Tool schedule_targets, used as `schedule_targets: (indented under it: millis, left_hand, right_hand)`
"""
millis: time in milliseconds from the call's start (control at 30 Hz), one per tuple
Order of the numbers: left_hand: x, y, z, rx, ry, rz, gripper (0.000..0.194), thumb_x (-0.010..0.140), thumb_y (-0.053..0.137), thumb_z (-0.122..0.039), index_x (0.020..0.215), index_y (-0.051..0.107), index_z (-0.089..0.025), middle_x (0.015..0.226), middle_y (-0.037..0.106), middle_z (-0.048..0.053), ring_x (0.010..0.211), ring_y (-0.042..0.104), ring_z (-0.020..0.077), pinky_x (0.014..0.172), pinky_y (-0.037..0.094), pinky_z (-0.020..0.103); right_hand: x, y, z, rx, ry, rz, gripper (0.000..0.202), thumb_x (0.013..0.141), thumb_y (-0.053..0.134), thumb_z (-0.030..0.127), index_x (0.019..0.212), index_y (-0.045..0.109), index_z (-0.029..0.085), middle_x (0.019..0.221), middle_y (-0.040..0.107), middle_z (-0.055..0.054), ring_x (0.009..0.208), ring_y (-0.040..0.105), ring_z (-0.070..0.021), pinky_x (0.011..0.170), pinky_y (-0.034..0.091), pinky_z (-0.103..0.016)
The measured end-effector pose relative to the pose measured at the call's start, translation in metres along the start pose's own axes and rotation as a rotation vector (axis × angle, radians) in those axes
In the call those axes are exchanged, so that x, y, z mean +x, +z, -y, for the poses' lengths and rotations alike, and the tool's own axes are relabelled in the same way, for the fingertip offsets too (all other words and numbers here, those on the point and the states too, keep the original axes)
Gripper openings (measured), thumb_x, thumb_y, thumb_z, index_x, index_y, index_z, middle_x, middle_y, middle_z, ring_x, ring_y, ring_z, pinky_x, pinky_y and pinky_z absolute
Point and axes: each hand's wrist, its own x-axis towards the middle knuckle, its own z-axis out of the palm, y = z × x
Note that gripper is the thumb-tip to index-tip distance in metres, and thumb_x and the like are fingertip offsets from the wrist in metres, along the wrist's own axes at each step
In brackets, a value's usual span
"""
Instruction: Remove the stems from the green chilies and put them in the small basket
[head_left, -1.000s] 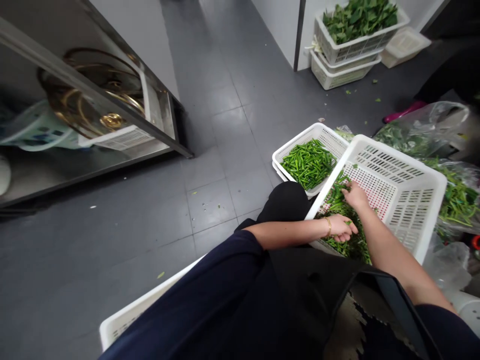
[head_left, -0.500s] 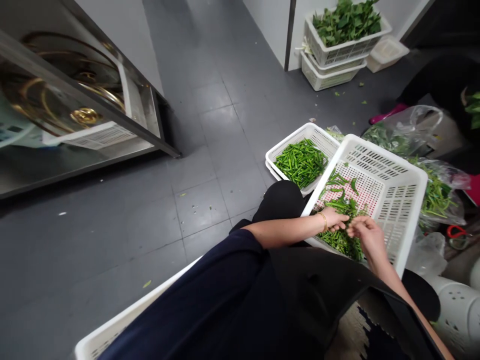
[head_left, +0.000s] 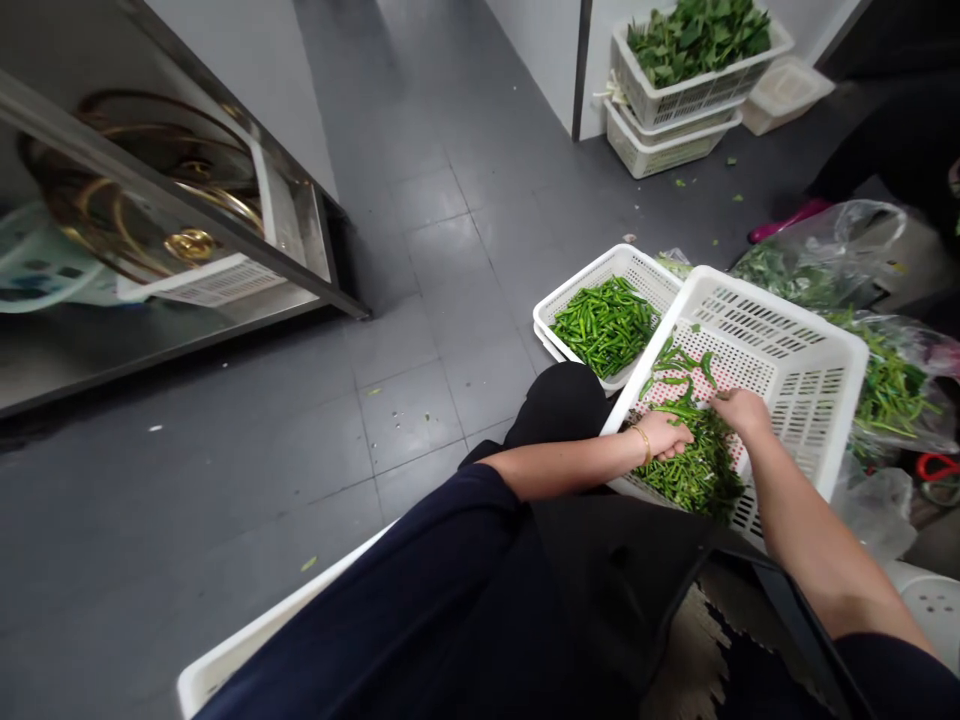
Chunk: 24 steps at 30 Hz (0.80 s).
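A large white plastic basket [head_left: 802, 312] rests tilted across my lap. Inside it, a few green chillies [head_left: 675, 358] lie on the pink-tinted bottom, and a heap of cut green stems and bits [head_left: 697, 482] fills the near side. My left hand [head_left: 664, 436], a bracelet at its wrist, is over the heap with its fingers curled closed; what is in them is hidden. Just right of it, my right hand [head_left: 742, 412] reaches down by the chillies with thumb and fingertips together, and I cannot make out anything between them.
A smaller white basket full of green chillies [head_left: 606, 325] stands left of my lap. Stacked baskets with leafy greens [head_left: 697, 45] are by the wall. Bagged greens [head_left: 892, 385] and red-handled scissors [head_left: 937, 468] lie right. A metal shelf [head_left: 300, 300] holds lids. Another person sits at far right.
My right hand has moved away from my left hand, up toward the loose chillies. Both hands were close together over the heap before. The view has shifted slightly.
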Motion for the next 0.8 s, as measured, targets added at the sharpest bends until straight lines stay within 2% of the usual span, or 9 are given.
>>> schedule_targets:
  millis: [133,233,300,400,467,533,667,733,800]
  left_hand:
    - [-0.005,0.002,-0.002,0.062,0.118,-0.050,0.052,0.065,0.074,-0.033,0.110,0.056,-0.016,0.064,0.052,-0.006,0.043,0.038,0.0011,0.042,0.032,0.016]
    - [-0.011,0.004,-0.001,0.069,0.150,0.112,0.062,0.059,0.077,-0.042,0.111,0.055,-0.016,0.066,0.056,-0.005,0.044,0.041,0.0021,0.044,0.035,0.017]
    - [-0.014,0.003,0.000,0.065,0.095,0.252,0.056,0.061,0.074,-0.047,0.104,0.055,-0.015,0.060,0.055,-0.004,0.039,0.038,0.0022,0.040,0.029,0.017]
    - [-0.017,0.001,0.001,0.012,-0.018,0.375,0.047,0.063,0.073,-0.048,0.092,0.055,-0.016,0.053,0.050,-0.006,0.035,0.031,0.0014,0.036,0.021,0.016]
    - [-0.017,0.001,0.002,-0.011,-0.092,0.393,0.042,0.064,0.073,-0.046,0.086,0.055,-0.016,0.051,0.047,-0.007,0.034,0.029,0.0011,0.036,0.019,0.016]
    - [-0.017,0.002,0.004,0.004,-0.138,0.355,0.038,0.066,0.072,-0.041,0.089,0.055,-0.015,0.051,0.048,-0.006,0.034,0.033,0.0022,0.036,0.022,0.016]
    - [-0.016,0.004,0.007,-0.069,-0.172,0.230,0.044,0.067,0.067,-0.018,0.108,0.049,-0.015,0.055,0.054,-0.005,0.042,0.049,0.0079,0.043,0.038,0.018]
    - [-0.015,0.003,0.007,-0.130,-0.168,0.224,0.038,0.065,0.063,-0.011,0.101,0.051,-0.014,0.054,0.053,-0.005,0.045,0.052,0.0087,0.047,0.043,0.021]
    - [-0.013,0.001,0.007,-0.145,-0.124,0.214,0.025,0.065,0.062,-0.011,0.089,0.054,-0.013,0.051,0.049,-0.006,0.043,0.048,0.0071,0.048,0.044,0.022]
  right_hand:
    - [-0.044,-0.021,-0.007,0.524,-0.025,0.197,0.021,0.066,0.063,0.039,0.073,0.057,0.020,0.058,0.061,-0.002,0.056,0.062,-0.0190,0.055,0.051,-0.033]
    - [-0.096,-0.026,-0.010,0.762,-0.109,0.399,0.029,0.066,0.068,0.044,0.078,0.056,0.021,0.065,0.063,-0.001,0.052,0.059,-0.0147,0.051,0.050,-0.029]
    - [-0.125,-0.023,-0.012,0.724,-0.187,0.356,0.029,0.068,0.067,0.048,0.075,0.057,0.021,0.061,0.061,0.000,0.052,0.056,-0.0142,0.051,0.048,-0.028]
    - [-0.142,-0.014,-0.018,0.472,-0.364,0.062,0.029,0.071,0.062,0.051,0.070,0.059,0.022,0.064,0.060,-0.002,0.059,0.055,-0.0164,0.059,0.048,-0.031]
    - [-0.132,-0.009,-0.021,0.239,-0.417,-0.170,0.030,0.076,0.055,0.051,0.071,0.061,0.022,0.070,0.061,-0.005,0.067,0.056,-0.0185,0.067,0.047,-0.032]
    - [-0.111,-0.004,-0.022,0.018,-0.406,-0.284,0.030,0.082,0.048,0.046,0.079,0.063,0.020,0.077,0.062,-0.007,0.074,0.057,-0.0201,0.073,0.046,-0.033]
    - [-0.061,0.012,-0.008,-0.325,-0.539,-0.154,0.037,0.084,0.044,0.030,0.116,0.061,0.024,0.114,0.056,-0.010,0.094,0.056,-0.0228,0.077,0.044,-0.033]
    - [-0.042,0.019,0.003,-0.420,-0.640,-0.061,0.037,0.084,0.044,0.028,0.116,0.061,0.028,0.118,0.054,-0.009,0.099,0.053,-0.0233,0.080,0.044,-0.033]
    - [-0.031,0.020,0.011,-0.435,-0.670,-0.011,0.030,0.084,0.045,0.029,0.105,0.067,0.027,0.107,0.058,-0.009,0.096,0.054,-0.0229,0.080,0.043,-0.033]
